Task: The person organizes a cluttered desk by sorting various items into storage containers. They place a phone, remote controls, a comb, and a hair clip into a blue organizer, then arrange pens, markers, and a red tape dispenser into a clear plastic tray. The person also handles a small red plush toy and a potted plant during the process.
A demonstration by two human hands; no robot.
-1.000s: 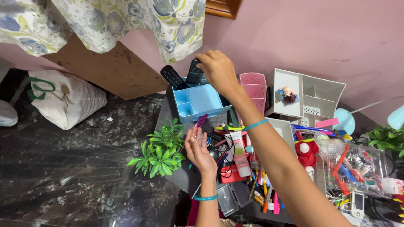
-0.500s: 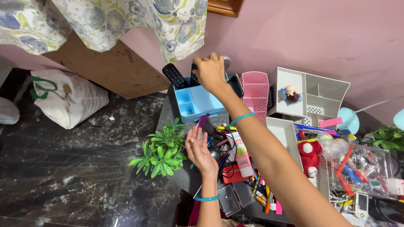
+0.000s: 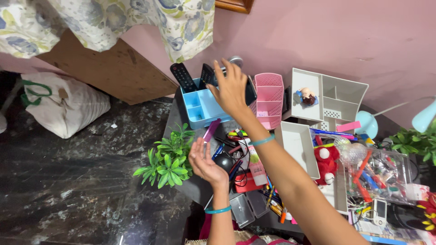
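Note:
My right hand [image 3: 231, 88] hovers with fingers spread over the blue organizer tray [image 3: 200, 109], just off a black remote [image 3: 208, 75] that stands upright in it. A second black remote [image 3: 182, 77] leans at the tray's left back. My left hand [image 3: 205, 164] is raised palm up and empty, beside a small green plant [image 3: 167, 159] and below a purple comb [image 3: 211, 130]. Each wrist wears a teal bangle.
A pink basket [image 3: 269, 97] and a white divided organizer [image 3: 334, 102] stand right of the blue tray. Pens, a tube, a red plush toy [image 3: 326, 159] and cables crowd the dark table. A white sack [image 3: 63, 106] lies on the marble floor at left.
My right hand has let go of the upright remote and opened, drawing slightly back toward me. The left hand has dropped a little. The view has shifted slightly.

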